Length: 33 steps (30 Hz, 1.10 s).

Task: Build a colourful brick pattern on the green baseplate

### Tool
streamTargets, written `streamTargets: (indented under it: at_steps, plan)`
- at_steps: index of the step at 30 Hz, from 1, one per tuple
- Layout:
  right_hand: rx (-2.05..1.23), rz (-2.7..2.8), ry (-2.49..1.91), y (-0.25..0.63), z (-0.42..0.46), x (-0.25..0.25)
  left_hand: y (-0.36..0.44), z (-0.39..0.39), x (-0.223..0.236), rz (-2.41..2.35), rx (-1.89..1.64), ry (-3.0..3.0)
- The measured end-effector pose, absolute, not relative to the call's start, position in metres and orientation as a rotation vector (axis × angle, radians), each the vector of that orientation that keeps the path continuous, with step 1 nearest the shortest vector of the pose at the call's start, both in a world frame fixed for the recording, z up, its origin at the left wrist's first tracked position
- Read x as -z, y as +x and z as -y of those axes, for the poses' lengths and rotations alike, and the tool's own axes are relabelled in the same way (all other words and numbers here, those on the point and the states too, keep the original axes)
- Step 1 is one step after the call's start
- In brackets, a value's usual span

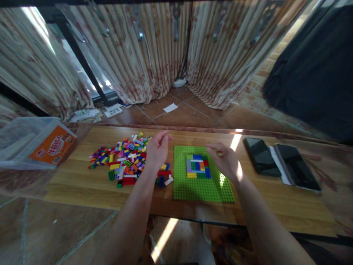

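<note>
A green baseplate lies on the wooden table, with a small patch of coloured bricks pressed onto its upper middle. To its left spreads a pile of loose coloured bricks. My left hand hovers over the right edge of that pile, fingers curled loosely, and what it holds, if anything, is hidden. My right hand hangs over the baseplate's upper right corner, fingers pinched on a small yellowish piece I cannot make out.
A clear plastic box with an orange label stands at the table's left end. Two dark phones lie at the right. Beyond the table are tiled floor, curtains and scattered papers.
</note>
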State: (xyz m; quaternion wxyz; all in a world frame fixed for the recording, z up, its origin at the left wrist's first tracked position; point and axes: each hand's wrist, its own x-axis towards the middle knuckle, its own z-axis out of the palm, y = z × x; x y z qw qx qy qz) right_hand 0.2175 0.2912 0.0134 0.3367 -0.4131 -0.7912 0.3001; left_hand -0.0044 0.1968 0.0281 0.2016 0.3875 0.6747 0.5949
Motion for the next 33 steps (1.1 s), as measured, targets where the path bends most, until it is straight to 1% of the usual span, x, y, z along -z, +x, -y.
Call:
streamTargets:
  at_steps: [3,6,10,13,18,23,27,33]
  plan:
    - [-0.654,2.34,-0.93,0.213,-0.285,-0.011,-0.031,-0.186,-0.031,-1.949,-1.657,0.946]
    - [-0.585,2.46,-0.883,0.211,-0.283,-0.006,-0.052,-0.17,-0.031,-2.016,-1.482,1.012]
    - [-0.562,2.391,-0.905,0.21,-0.284,-0.005,-0.063,-0.15,-0.037,-2.049,-1.155,1.34]
    - [-0.553,2.329,-0.909,0.208,-0.283,-0.008,-0.062,-0.142,-0.042,-1.994,-0.976,1.539]
    - [-0.587,2.319,-0.867,0.202,-0.277,-0.01,-0.051,-0.141,-0.045,-1.947,-0.788,1.706]
    - [-0.577,2.328,-0.87,0.199,-0.275,-0.012,-0.045,-0.147,-0.042,-2.046,-0.674,1.783]
    - [-0.586,2.221,-0.915,0.203,-0.277,-0.019,-0.045,-0.149,-0.04,-2.092,-0.747,1.783]
    - [-0.669,1.867,-1.075,0.22,-0.292,-0.022,-0.041,-0.159,-0.035,-2.014,-1.118,1.569]
